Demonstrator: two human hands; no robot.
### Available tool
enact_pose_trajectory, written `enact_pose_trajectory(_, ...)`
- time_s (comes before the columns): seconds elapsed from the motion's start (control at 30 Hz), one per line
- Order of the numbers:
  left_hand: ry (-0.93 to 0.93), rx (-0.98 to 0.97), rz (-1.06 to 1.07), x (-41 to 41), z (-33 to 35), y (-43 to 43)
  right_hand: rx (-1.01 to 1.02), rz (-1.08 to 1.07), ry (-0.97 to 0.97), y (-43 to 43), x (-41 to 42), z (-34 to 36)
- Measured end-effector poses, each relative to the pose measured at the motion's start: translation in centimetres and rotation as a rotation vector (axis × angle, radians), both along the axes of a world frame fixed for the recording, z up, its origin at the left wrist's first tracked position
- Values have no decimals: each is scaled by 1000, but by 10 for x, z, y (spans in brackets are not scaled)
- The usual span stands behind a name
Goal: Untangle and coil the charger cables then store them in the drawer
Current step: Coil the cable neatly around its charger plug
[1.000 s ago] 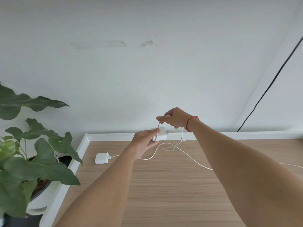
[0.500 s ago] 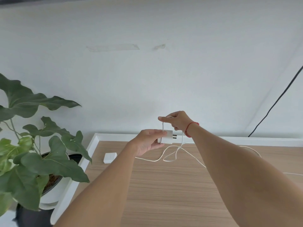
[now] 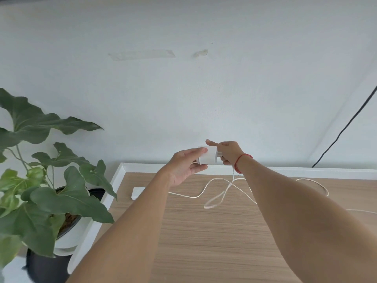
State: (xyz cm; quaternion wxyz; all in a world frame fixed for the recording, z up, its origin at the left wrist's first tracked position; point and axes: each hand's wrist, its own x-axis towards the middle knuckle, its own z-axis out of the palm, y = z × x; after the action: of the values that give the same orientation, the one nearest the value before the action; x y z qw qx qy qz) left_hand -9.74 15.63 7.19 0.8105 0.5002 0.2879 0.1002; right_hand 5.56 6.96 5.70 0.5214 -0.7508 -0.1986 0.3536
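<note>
My left hand (image 3: 184, 168) holds a white charger adapter (image 3: 206, 157) above the back of the wooden table (image 3: 204, 237), thumb and fingers around its body. My right hand (image 3: 227, 152) is just right of the adapter at its prongs, index finger stretched out over it, and a white cable (image 3: 232, 176) hangs down from its curled fingers. That cable falls into loose loops (image 3: 214, 202) on the table and trails off to the right (image 3: 318, 185). A second white adapter (image 3: 137, 193) lies on the table at the left, partly hidden by my left forearm.
A potted plant (image 3: 47, 193) with big green leaves stands off the table's left edge. A white raised rim (image 3: 306, 170) borders the table at the back and left. A black cable (image 3: 346, 127) runs down the wall at the right.
Both hands have lifted the adapter higher off the table. The cable loops have been pulled and shifted beneath them. My right index finger now points out over the adapter.
</note>
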Motion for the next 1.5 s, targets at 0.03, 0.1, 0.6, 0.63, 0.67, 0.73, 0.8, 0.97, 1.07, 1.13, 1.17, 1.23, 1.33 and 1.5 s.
enact_pose_trajectory(0.03, -27, -15, 14, 2, 4, 0, 11, -32, 77, 0, -3, -9)
enact_pose_trajectory(0.1, -62, -10, 45, 7, 6, 1, 15, -92, 178, 0, -12, -24)
enact_pose_trajectory(0.6, 99, 55, -90, 12, -47, -19, -315, 178, 88, -25, -43, -48)
enact_pose_trajectory(0.63, 100, 70, -76, 15, -46, -21, -312, 177, 96, -28, -41, -46)
enact_pose_trajectory(0.67, 99, 81, -30, 17, -45, -23, -304, 180, 99, -29, -40, -44)
enact_pose_trajectory(0.73, 96, 94, 146, 22, -44, -25, -292, 228, 93, -29, -39, -36)
enact_pose_trajectory(0.8, 116, 187, 260, 24, -46, -25, -318, 337, 33, -26, -38, -24)
enact_pose_trajectory(0.97, 149, 405, 182, 22, -52, -29, -446, 522, -202, -21, -24, 17)
enact_pose_trajectory(1.07, 161, 332, 197, 24, -50, -27, -398, 502, -192, -23, -12, 36)
enact_pose_trajectory(1.13, 160, 213, 186, 23, -45, -24, -345, 471, -232, -22, -5, 41)
enact_pose_trajectory(1.17, 146, 155, 173, 23, -42, -23, -312, 450, -265, -20, -3, 41)
enact_pose_trajectory(1.23, 113, 92, 154, 21, -38, -20, -239, 408, -336, -18, -2, 36)
enact_pose_trajectory(1.33, 114, 156, 85, 17, -32, -18, -144, 338, -390, -18, -6, 27)
enact_pose_trajectory(1.5, 110, 208, -53, 11, -14, -17, -20, 188, -443, -11, -10, 25)
